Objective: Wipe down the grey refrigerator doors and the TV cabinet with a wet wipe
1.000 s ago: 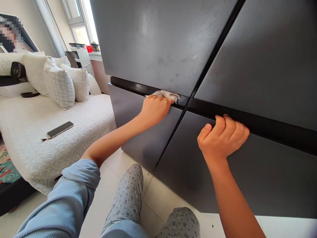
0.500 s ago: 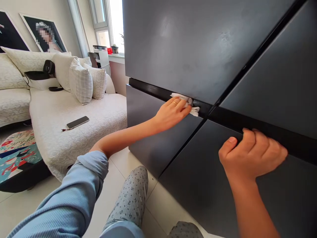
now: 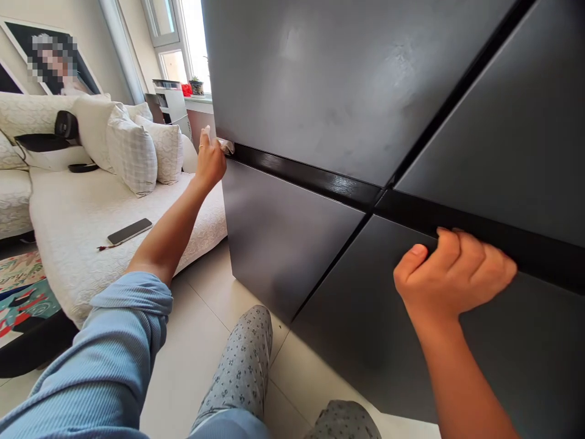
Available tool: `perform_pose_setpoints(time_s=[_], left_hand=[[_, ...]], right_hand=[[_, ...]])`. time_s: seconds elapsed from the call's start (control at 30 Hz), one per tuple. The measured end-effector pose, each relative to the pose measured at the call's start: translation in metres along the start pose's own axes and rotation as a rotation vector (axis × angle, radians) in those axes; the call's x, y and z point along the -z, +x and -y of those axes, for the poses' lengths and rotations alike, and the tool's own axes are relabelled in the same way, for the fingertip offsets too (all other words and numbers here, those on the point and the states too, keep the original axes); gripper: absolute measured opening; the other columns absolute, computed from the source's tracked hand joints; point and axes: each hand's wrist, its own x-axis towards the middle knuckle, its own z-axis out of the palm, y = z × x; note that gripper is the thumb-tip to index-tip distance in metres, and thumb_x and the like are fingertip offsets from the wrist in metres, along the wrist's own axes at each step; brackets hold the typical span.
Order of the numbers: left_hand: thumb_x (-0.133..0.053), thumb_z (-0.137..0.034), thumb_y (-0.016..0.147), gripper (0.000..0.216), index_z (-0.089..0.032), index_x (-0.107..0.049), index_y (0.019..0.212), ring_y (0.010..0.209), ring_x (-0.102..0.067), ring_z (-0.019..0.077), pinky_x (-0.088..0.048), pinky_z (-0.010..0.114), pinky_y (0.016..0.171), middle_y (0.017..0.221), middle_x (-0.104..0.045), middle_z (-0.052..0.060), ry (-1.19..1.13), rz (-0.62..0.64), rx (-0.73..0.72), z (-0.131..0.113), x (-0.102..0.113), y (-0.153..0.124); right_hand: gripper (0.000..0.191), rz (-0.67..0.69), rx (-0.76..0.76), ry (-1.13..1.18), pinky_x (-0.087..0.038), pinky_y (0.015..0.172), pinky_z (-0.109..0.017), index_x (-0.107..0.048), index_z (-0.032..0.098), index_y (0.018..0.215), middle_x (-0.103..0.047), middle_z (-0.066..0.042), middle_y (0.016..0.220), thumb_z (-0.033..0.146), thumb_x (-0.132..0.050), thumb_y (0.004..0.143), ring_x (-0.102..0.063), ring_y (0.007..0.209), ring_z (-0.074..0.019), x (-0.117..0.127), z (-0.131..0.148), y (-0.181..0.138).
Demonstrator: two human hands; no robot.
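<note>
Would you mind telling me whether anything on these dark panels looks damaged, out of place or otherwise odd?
The upper left door panel looks odd: pale smudges and streaks mar its dark surface, just above where the left hand holds a white cloth. The upper right door panel looks more even. Nothing looks broken.

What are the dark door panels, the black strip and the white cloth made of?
The door panels look like matte dark-grey coated metal or laminate: soft sheen, visible smudges; the look can't settle which. The black strip looks like glossy plastic or lacquer, with sharp highlights. The white cloth looks like soft fabric or paper, crumpled; too small to tell.
</note>
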Motion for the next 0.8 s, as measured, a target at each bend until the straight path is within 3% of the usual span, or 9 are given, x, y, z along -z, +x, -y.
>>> perform_pose_setpoints(time_s=[0.13,0.23,0.33,0.43,0.63,0.7,0.8], left_hand=[[-0.022,-0.050,0.107,0.035,-0.022,-0.043,0.109,0.098,-0.052,0.0210,-0.042,0.046,0.098,0.108,-0.057,0.010,-0.044,0.062,-0.009,-0.007,-0.006,-0.014],[-0.014,-0.056,0.107,0.049,-0.023,-0.049,0.120,0.102,-0.060,0.0255,-0.043,0.044,0.091,0.113,-0.064,0.012,-0.065,0.068,-0.123,-0.035,-0.001,-0.041],[-0.017,-0.046,0.108,0.053,-0.019,-0.048,0.141,0.123,-0.062,0.0292,-0.046,0.044,0.101,0.134,-0.064,0.016,-0.136,0.078,-0.230,-0.082,0.001,-0.074],[-0.016,-0.041,0.110,0.057,-0.014,-0.037,0.156,0.141,-0.054,0.0261,-0.046,0.040,0.112,0.151,-0.055,0.017,-0.264,0.008,-0.368,-0.136,-0.013,-0.107],[-0.019,-0.023,0.111,0.048,-0.014,-0.050,0.145,0.144,-0.053,0.0178,-0.036,0.036,0.127,0.146,-0.061,0.011,-0.442,-0.192,-0.661,-0.234,-0.049,-0.153],[-0.023,-0.017,0.110,0.044,-0.014,-0.054,0.141,0.143,-0.054,0.0158,-0.037,0.034,0.128,0.144,-0.064,0.008,-0.496,-0.246,-0.741,-0.252,-0.048,-0.164],[-0.033,-0.011,0.108,0.037,-0.015,-0.056,0.138,0.137,-0.060,0.0143,-0.048,0.029,0.119,0.138,-0.068,0.006,-0.654,-0.241,-0.819,-0.255,-0.036,-0.183]], right_hand=[[0.046,0.024,-0.029,-0.013,-0.047,0.087,-0.049,-0.063,0.010,0.131,-0.070,-0.021,0.105,0.030,-0.043,0.094,-0.059,0.099,-0.0336,0.006,0.006,0.004],[0.045,0.067,-0.052,0.003,-0.046,0.091,-0.050,-0.066,0.007,0.126,-0.069,-0.023,0.107,0.029,-0.040,0.097,-0.058,0.101,-0.0341,0.009,0.010,0.005],[0.048,0.110,-0.087,0.035,-0.044,0.094,-0.053,-0.067,0.004,0.126,-0.067,-0.026,0.111,0.032,-0.036,0.102,-0.057,0.104,-0.0363,0.010,0.011,0.005],[0.047,0.113,-0.092,0.026,-0.046,0.094,-0.052,-0.067,0.005,0.126,-0.068,-0.024,0.112,0.032,-0.039,0.101,-0.058,0.104,-0.0349,0.011,0.012,0.004],[0.056,0.368,-0.263,0.104,-0.040,0.108,-0.063,-0.065,0.006,0.132,-0.061,-0.026,0.126,0.041,-0.033,0.104,-0.054,0.122,-0.0389,0.016,0.014,-0.002],[0.057,0.433,-0.299,0.112,-0.038,0.111,-0.064,-0.064,0.006,0.134,-0.060,-0.027,0.128,0.042,-0.032,0.104,-0.053,0.126,-0.0394,0.018,0.015,-0.003],[0.057,0.465,-0.306,0.106,-0.037,0.112,-0.066,-0.063,0.006,0.135,-0.059,-0.027,0.131,0.042,-0.032,0.104,-0.053,0.126,-0.0397,0.017,0.017,-0.003]])
